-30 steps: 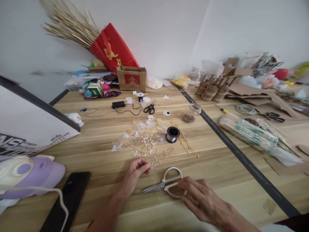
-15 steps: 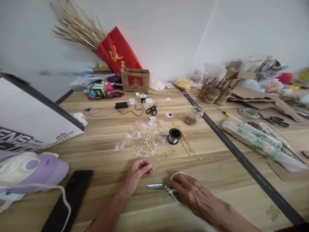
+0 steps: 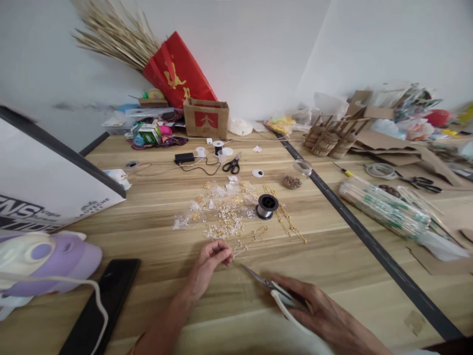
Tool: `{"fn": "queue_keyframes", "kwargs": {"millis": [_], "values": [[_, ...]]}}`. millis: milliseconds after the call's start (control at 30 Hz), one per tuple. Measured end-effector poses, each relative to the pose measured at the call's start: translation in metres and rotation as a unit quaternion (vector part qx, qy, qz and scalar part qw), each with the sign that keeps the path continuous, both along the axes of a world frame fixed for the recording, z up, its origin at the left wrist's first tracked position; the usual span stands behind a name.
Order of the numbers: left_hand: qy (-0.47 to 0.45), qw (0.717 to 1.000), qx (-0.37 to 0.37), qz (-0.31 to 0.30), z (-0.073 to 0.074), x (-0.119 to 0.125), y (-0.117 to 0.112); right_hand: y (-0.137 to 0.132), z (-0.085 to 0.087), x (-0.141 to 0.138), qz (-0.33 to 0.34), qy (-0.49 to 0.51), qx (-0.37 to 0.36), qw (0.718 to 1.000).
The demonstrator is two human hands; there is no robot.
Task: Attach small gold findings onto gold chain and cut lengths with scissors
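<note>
My left hand (image 3: pixel 211 262) is closed in a pinch at the end of a beaded strand (image 3: pixel 247 245), which trails away to the right over the wood. What lies between the fingertips is partly hidden. White-handled scissors (image 3: pixel 263 281) are in my right hand (image 3: pixel 318 309), their blades together and the tip pointing up-left towards my left fingers, a small distance apart. Beyond my left hand lie loose clear and gold beads (image 3: pixel 227 219) with small plastic bags. A black spool of fine wire (image 3: pixel 267 207) stands right of them, beside a gold beaded chain (image 3: pixel 286 219).
At left are a phone (image 3: pixel 105 301), a purple-and-white device (image 3: pixel 55 261) with a cord, and a white box (image 3: pixel 55 182). Black scissors (image 3: pixel 232 165) and a bead dish (image 3: pixel 293 181) sit farther back. Wrapped sticks (image 3: pixel 384 207) lie right of a dark strip (image 3: pixel 351 222).
My right hand has lifted the white-handled scissors off the table, and their tip has swung up towards my left fingers. My left hand keeps its pinch in nearly the same place.
</note>
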State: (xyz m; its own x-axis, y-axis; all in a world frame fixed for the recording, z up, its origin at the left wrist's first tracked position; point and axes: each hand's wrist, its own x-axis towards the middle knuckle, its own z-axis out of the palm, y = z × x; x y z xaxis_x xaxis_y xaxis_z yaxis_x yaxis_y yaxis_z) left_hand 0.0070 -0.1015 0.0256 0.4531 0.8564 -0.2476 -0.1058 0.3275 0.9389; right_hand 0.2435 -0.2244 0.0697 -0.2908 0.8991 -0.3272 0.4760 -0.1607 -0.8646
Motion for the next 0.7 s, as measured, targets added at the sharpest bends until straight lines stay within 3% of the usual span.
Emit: {"fn": "queue_keyframes", "kwargs": {"millis": [300,700], "values": [[-0.002,1.0,-0.003,0.007,-0.001,0.0,0.0,0.004,-0.005,-0.013,-0.036,0.009,-0.027,0.999],[-0.01,1.0,-0.004,0.002,-0.004,0.0,0.0,0.011,-0.002,-0.024,-0.017,-0.022,-0.031,0.999]]}}
